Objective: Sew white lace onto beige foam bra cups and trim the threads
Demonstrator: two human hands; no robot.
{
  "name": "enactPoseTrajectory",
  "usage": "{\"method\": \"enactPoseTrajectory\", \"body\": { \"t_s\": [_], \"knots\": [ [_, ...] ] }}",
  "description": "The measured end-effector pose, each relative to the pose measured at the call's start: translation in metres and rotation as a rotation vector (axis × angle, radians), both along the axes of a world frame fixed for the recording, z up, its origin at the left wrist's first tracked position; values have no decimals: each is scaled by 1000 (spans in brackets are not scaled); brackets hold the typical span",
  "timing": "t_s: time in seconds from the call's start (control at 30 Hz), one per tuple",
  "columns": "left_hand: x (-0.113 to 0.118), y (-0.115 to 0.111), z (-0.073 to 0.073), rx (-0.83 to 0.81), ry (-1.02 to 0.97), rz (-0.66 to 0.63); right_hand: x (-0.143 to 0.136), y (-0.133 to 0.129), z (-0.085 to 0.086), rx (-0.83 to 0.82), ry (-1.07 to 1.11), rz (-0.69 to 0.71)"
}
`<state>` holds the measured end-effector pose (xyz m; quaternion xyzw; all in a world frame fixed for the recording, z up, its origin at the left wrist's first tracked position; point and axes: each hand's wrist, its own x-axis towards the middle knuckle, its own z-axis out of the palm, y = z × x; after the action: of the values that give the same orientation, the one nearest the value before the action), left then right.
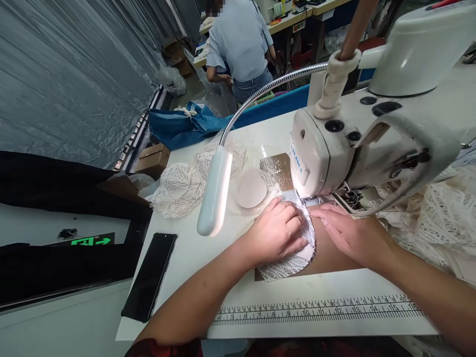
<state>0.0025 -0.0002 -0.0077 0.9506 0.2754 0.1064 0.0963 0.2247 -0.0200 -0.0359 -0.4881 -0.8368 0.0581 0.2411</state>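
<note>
A white lace-covered cup piece [307, 238] with a dark stitched edge lies under the head of a white sewing machine [316, 158]. My left hand [280, 230] rests over the cup piece, its fingers curled on the lace and its thumb lower down. Close to the needle area, my right hand [345, 230] has its fingertips together at the cup's right edge. The needle and presser foot are mostly hidden by the machine head and my fingers. Behind my left hand sits a round pale cup [253, 188] with lace at its rim.
A lamp [215, 193] on a bendy metal arm hangs over the table. Lace pieces [182, 186] lie at the left, more lace [446, 213] at the right. A black phone [150, 277] and a printed ruler [320, 312] are nearer me. A person [241, 44] sits beyond.
</note>
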Motion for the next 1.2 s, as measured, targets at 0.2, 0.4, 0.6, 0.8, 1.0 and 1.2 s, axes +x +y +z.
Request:
{"method": "enactPoseTrajectory", "body": {
  "t_s": [0.2,0.4,0.6,0.8,1.0,1.2],
  "knots": [
    [-5,3,-3,4,-34,-31,0,-2,-5,-6,-24,31],
    [-3,4,-5,0,-61,-33,-4,-5,-4,20,-122,65],
    [-1,2,-3,-36,-53,9,-7,-6,3,92,-167,46],
    [-1,3,-6,-22,-63,52,-7,-5,-7,107,-215,-38],
    [-3,8,-6,35,-41,80,-7,-3,-13,83,-229,-73],
    [-3,8,-4,94,-45,-1,-1,-9,-15,27,-100,-67]
  ]
}}
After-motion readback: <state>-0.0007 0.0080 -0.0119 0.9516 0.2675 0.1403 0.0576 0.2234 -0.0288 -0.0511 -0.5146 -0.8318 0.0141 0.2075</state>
